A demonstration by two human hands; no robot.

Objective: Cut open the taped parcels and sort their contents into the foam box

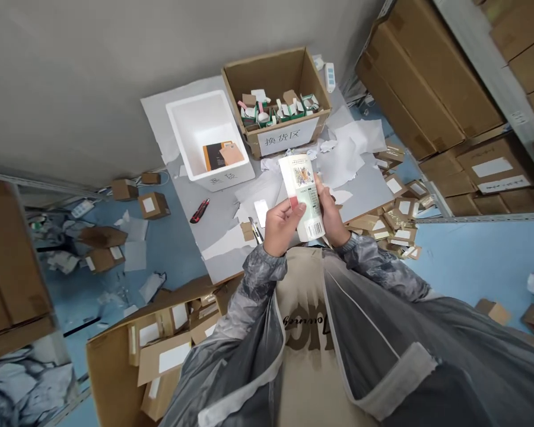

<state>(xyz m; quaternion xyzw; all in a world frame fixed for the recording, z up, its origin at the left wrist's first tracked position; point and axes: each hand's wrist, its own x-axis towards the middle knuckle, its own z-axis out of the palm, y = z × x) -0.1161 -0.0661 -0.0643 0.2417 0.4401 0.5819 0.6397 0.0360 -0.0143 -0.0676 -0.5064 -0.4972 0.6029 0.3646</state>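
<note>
Between my two hands, over the near edge of the table, I hold a pale printed product box with a picture near its top and a barcode at the bottom. My left hand is closed on its left side, thumb across the front. Along the other side my right hand grips it, most of its fingers hidden behind. To the left of my left hand lie a utility knife, a white card and a small brown cardboard piece. A red and black box cutter rests farther left.
On the table stand a white foam box with flat packets inside and a cardboard carton of small boxes. Crumpled paper lies to the right. Parcels are piled at right; another large carton of parcels sits front left.
</note>
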